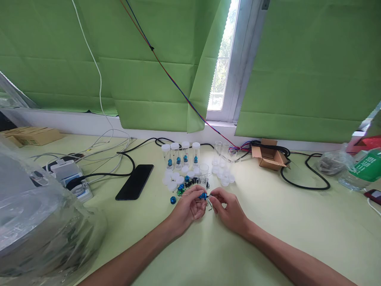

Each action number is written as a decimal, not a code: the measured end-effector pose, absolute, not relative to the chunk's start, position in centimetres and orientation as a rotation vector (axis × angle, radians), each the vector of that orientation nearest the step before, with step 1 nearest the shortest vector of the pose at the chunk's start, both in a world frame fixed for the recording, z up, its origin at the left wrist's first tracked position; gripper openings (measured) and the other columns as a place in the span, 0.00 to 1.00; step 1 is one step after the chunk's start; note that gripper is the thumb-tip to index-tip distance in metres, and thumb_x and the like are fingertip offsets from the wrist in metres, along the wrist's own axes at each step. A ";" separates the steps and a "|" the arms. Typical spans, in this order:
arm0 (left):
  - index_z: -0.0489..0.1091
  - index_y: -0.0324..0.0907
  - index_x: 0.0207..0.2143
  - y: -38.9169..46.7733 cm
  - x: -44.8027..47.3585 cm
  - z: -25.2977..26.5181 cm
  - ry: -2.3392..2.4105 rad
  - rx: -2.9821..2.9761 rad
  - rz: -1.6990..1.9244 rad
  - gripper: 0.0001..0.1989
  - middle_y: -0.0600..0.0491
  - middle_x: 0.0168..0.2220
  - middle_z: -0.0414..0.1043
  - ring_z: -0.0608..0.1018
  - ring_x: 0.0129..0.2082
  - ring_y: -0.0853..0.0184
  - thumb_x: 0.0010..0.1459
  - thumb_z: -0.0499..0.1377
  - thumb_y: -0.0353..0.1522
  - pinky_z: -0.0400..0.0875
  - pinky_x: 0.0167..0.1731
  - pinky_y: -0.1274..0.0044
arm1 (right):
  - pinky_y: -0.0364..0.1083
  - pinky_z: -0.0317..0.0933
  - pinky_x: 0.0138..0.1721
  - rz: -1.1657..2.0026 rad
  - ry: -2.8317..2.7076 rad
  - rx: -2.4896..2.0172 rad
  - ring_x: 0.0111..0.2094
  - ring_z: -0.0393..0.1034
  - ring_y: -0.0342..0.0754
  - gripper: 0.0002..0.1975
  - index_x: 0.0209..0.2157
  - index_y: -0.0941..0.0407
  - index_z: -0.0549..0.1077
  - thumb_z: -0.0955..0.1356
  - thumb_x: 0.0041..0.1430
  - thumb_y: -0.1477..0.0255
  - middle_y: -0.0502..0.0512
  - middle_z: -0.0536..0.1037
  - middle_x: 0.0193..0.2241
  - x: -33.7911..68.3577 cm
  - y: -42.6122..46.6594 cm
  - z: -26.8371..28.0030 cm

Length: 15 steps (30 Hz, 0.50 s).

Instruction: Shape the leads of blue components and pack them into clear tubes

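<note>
In the middle of the table, my left hand [190,205] is closed round a small blue metal fitting [203,196]. My right hand [229,208] pinches a thin dark piece at the fitting's right end; its kind is too small to tell. Just beyond my hands lie more blue metal parts [187,178], small black parts [195,180] and a green part [180,191]. A loose blue piece [173,200] rests left of my left hand. Short metal hex keys [210,205] lie below my fingers, partly hidden.
Capped clear tubes [185,153] holding blue parts stand behind, with open tubes [218,150] to their right and white caps [172,186] around. A phone [135,182] and power strip [81,186] lie left; a cardboard box [269,156], black cable [306,188] and bottle [361,169] lie right.
</note>
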State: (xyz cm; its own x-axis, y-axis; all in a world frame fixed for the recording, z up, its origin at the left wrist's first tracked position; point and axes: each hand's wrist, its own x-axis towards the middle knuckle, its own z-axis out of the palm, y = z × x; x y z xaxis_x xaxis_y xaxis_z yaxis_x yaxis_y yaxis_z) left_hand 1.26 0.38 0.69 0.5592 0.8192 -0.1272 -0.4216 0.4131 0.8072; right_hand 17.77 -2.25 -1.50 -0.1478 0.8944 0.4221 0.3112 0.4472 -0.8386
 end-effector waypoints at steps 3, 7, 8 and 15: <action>0.64 0.42 0.32 0.3 1.3 0.9 0.583 0.813 0.821 0.08 0.58 0.18 0.66 0.63 0.14 0.77 0.56 0.61 0.34 0.48 0.13 0.84 | 0.42 0.60 0.24 0.721 -1.706 -1.068 0.20 0.61 0.42 0.11 0.31 0.56 0.68 0.61 0.66 0.66 0.48 0.67 0.21 17.8 -2.4 -1.3; 0.63 0.42 0.31 0.2 1.3 0.9 0.583 0.826 0.818 0.08 0.58 0.18 0.66 0.62 0.13 0.77 0.56 0.61 0.35 0.47 0.13 0.84 | 0.41 0.57 0.24 0.715 -1.718 -1.074 0.19 0.59 0.42 0.13 0.29 0.56 0.67 0.61 0.67 0.65 0.47 0.65 0.19 17.7 -2.4 -1.3; 0.63 0.42 0.31 0.2 1.2 0.9 0.582 0.830 0.818 0.08 0.58 0.18 0.66 0.62 0.13 0.77 0.56 0.61 0.35 0.47 0.13 0.84 | 0.41 0.56 0.23 0.707 -1.722 -1.075 0.19 0.58 0.42 0.14 0.28 0.56 0.67 0.60 0.67 0.65 0.46 0.64 0.18 17.7 -2.3 -1.3; 0.64 0.41 0.30 0.2 1.2 0.9 0.604 0.831 0.806 0.08 0.58 0.18 0.65 0.62 0.16 0.78 0.57 0.61 0.34 0.48 0.15 0.85 | 0.41 0.51 0.23 0.588 -1.754 -1.129 0.20 0.54 0.41 0.21 0.22 0.56 0.65 0.58 0.68 0.64 0.46 0.62 0.17 17.8 -2.1 -1.6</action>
State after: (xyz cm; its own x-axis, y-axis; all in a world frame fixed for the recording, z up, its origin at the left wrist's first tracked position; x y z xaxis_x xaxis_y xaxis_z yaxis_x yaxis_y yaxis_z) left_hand 1.19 0.22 0.85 0.5607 0.8131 -0.1565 -0.3785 0.4197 0.8250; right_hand 17.79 -2.13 -1.56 -0.1380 0.8828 0.4489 0.4339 0.4614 -0.7739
